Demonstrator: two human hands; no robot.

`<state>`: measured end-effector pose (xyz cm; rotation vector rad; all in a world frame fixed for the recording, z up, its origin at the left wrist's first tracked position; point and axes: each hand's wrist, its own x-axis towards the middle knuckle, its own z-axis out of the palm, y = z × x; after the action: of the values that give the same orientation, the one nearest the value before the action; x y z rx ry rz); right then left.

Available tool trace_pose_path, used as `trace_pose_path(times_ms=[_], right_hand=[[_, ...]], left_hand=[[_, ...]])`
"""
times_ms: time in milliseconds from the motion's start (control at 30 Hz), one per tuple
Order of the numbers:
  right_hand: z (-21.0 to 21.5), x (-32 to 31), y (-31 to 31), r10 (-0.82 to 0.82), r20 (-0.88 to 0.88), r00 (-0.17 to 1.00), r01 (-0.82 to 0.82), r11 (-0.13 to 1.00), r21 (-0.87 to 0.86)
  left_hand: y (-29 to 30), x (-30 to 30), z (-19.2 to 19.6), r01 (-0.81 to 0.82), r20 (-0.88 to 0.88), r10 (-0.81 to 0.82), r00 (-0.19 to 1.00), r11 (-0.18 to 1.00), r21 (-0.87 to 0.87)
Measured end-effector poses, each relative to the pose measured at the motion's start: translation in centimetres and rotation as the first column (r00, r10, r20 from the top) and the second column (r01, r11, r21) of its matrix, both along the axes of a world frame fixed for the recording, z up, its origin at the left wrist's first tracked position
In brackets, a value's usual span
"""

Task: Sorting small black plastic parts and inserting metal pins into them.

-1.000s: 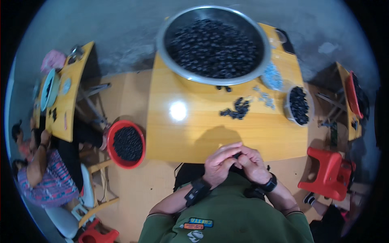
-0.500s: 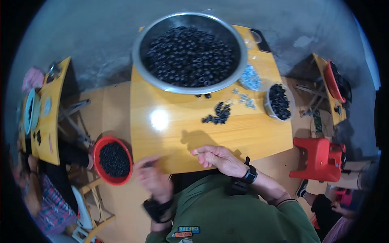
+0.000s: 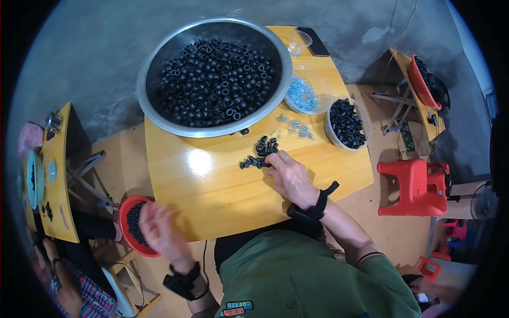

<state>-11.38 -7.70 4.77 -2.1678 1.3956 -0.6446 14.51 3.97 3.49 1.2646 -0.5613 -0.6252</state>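
My right hand (image 3: 291, 179) reaches onto a small loose pile of black pieces (image 3: 260, 151) in the middle of the wooden table (image 3: 222, 201). Its thumb and index finger close on a small black piece at the pile's near edge, mostly hidden by the fingertips. Off the table's left edge, my left hand (image 3: 163, 233) hovers over a red basin (image 3: 126, 228) of black pieces. That hand is blurred, but its fingers look stretched and apart, with nothing visible in them.
A large steel bowl (image 3: 146, 100) of black rings fills the table's far left. To its right are a clear tub (image 3: 321, 79) of small silvery parts, a tub (image 3: 366, 124) of black pieces and a dark phone (image 3: 313, 42). A red stool (image 3: 411, 183) stands right; other people sit at both sides.
My right hand has moved forward from the near edge to the pile of black pieces. My left hand has swung left, over the red basin. The view has shifted.
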Motion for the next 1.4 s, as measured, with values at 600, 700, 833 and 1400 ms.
trace_pose_path(times_ms=[600, 700, 833, 1400], right_hand=[[0.0, -3.9, -0.3, -0.057, 0.065, 0.996, 0.06, 0.998, -0.031], [0.5, -6.1, -1.9, -0.182, 0.014, 0.983, 0.182, 0.973, -0.142], [0.0, -7.6, -3.3, -0.265, -0.055, 0.963, 0.247, 0.942, -0.23], [-0.8, -4.9, -0.9, -0.093, 0.232, 0.968, 0.094, 0.996, 0.008]], left_hand=[[-8.0, -12.5, -0.8, 0.432, 0.768, -0.52, 0.374, 0.831, 0.351], [-8.1, -12.4, -0.7, 0.418, 0.78, -0.507, 0.367, 0.839, 0.348], [-7.9, -12.3, -1.1, 0.465, 0.672, -0.551, 0.495, 0.821, 0.33], [-7.3, -13.8, 0.1, 0.553, 0.476, -0.619, 0.625, 0.781, 0.29]])
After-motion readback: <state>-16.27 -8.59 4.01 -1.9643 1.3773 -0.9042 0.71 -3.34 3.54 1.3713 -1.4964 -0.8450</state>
